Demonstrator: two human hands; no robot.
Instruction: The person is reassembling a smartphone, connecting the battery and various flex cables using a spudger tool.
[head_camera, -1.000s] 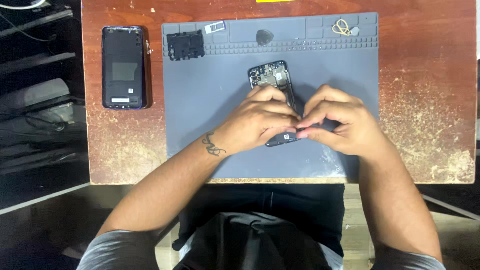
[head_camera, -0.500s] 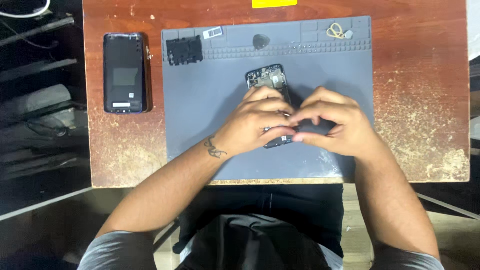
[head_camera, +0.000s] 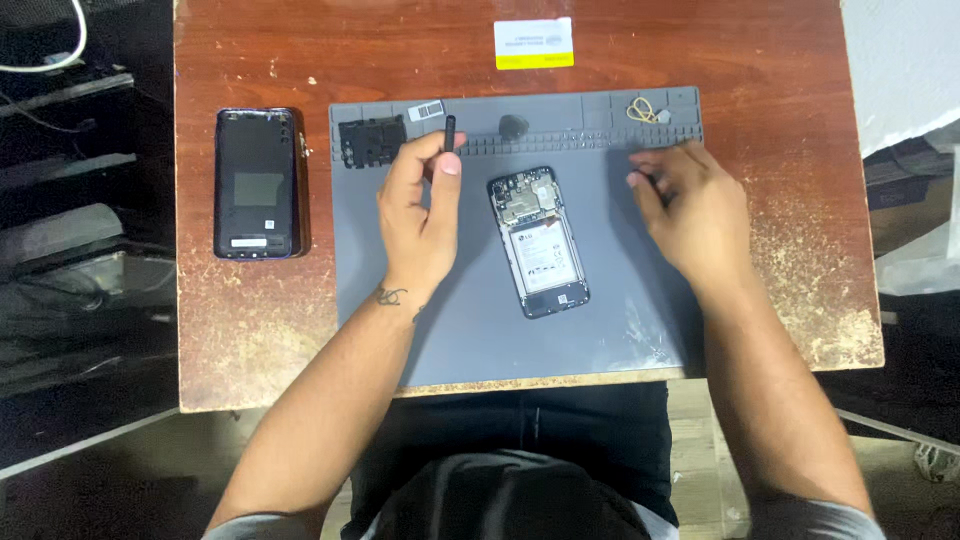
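Surface: a worn reddish wooden surface (head_camera: 250, 330) carries your grey work mat (head_camera: 470, 330)
Opened phone: it lies back-open mid-mat (head_camera: 538, 242), between your hands, touched by neither
Left hand: yours (head_camera: 420, 205) pinches a thin black tool (head_camera: 449, 133), tip up
Right hand: yours (head_camera: 690, 205) rests curled on the mat; something small and dark sits at its fingertips, and you cannot tell what it is
Aside: a black back cover (head_camera: 257, 183) lies left of the mat

We see the opened phone (head_camera: 538, 243) lying mid-mat (head_camera: 600, 330) on the tabletop (head_camera: 250, 350). Left of the phone hovers the left hand (head_camera: 418, 205) with a small tool (head_camera: 449, 133); right of the phone, the right hand (head_camera: 693, 208). Farther left, off the mat, lies the back cover (head_camera: 257, 184); behind the phone, a card (head_camera: 533, 43).
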